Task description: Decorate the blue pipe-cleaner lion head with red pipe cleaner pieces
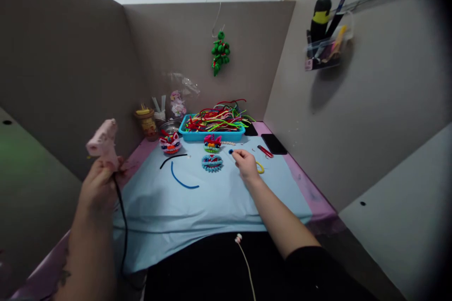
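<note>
My left hand (100, 178) is wrapped round the handle of a pink glue gun (105, 141), raised at the left with its black cord hanging down. Over the cloth, my right hand (246, 164) pinches a small dark blue piece (231, 151) between thumb and fingertips. Just left of it lies a light blue ring-shaped piece (212, 163) with a ruffled edge. Behind that sits a pink, orange and green pipe-cleaner head (212, 144). A red and pink head (170, 143) stands farther left. A blue strip (183, 183) and a black strip (172, 159) lie on the cloth.
A blue tray (212, 136) of colourful pipe cleaners stands at the back. Near the right edge are a black phone (274, 144), a red cutter (265, 151) and a yellow loop (260, 167). A brown pot (147, 124) stands back left. Grey partitions enclose the light blue cloth (226, 202).
</note>
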A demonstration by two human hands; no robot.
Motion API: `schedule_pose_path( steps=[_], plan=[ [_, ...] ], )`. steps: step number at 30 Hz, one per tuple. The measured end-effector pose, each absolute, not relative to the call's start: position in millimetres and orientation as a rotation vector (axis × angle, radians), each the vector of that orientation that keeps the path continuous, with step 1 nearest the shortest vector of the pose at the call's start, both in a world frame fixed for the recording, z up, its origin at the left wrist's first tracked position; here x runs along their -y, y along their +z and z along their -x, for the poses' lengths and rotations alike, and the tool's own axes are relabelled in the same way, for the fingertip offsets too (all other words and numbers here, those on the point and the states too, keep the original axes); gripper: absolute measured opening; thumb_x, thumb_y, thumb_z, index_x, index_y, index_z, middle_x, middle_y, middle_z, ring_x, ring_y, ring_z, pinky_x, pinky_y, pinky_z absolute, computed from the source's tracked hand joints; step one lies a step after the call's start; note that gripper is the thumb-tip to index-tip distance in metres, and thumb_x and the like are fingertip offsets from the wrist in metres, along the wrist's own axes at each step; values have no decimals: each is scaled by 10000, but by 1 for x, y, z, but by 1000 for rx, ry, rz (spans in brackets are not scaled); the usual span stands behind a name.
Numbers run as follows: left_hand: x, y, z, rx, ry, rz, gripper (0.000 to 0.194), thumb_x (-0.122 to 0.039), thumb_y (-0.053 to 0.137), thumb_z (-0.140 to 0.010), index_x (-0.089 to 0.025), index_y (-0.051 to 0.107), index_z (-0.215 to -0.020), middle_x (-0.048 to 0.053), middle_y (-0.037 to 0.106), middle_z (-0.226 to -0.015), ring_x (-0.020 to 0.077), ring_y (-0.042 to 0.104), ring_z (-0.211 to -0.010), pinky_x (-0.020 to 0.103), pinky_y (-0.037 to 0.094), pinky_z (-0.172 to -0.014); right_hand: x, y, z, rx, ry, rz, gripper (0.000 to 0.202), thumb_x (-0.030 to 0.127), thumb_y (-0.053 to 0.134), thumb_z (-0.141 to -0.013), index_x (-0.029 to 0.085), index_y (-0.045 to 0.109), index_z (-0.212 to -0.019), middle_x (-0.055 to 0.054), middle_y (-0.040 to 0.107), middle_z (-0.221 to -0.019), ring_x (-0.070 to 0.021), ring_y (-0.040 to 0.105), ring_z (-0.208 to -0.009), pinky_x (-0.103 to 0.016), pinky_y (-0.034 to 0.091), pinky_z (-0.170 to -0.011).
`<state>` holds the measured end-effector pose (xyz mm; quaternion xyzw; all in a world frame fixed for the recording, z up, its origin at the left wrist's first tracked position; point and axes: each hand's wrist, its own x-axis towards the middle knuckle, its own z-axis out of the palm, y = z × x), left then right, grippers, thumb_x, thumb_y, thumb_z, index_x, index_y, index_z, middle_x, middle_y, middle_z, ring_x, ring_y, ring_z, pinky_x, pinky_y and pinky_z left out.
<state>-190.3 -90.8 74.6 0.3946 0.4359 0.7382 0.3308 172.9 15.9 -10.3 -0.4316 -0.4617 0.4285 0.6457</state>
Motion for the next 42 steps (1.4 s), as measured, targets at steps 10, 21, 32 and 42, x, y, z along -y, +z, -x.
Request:
schedule_pose_path(
  steps=[10, 21, 32, 42],
  plan=[
    [90, 63, 107, -702, 1460, -676, 187, -231, 674, -728, -187, 604, -895, 46, 649, -912, 227, 605, -882, 438, 553, -768, -11, 3, -187, 712, 1668, 267, 210, 262, 692, -660, 199, 496, -706, 48, 416, -643, -53, 263, -478, -152, 161, -371],
    [91, 28, 25, -775, 1030, -1425, 517, -503, 645, -737, -141, 557, -1097, 32, 553, -762, 124, 507, -628, 222, 429, -519, 5, 0, -181, 974, 1701, 94, 479, 345, 775, -569, 204, 318, -575, 38, 280, -642, -96, 226, -537, -206, 169, -434],
    [105, 14, -4, -893, 982, -1756, 414, -482, 566, -793, -157, 598, -1047, 66, 607, -815, 162, 542, -704, 247, 454, -580, 9, 1, -177, 1076, 1758, -32, 557, 395, 801, -546, 183, 288, -511, 53, 292, -572, -92, 314, -525, -223, 285, -474],
    [97, 6, 6, -1068, 1243, -1325, 487, -576, 604, -713, -151, 512, -932, -22, 517, -618, 100, 471, -493, 230, 414, -479, -6, -4, -166, 1038, 1277, 736, 249, 366, 714, -622, 185, 555, -688, 67, 430, -547, -59, 324, -457, -202, 233, -440]
  ],
)
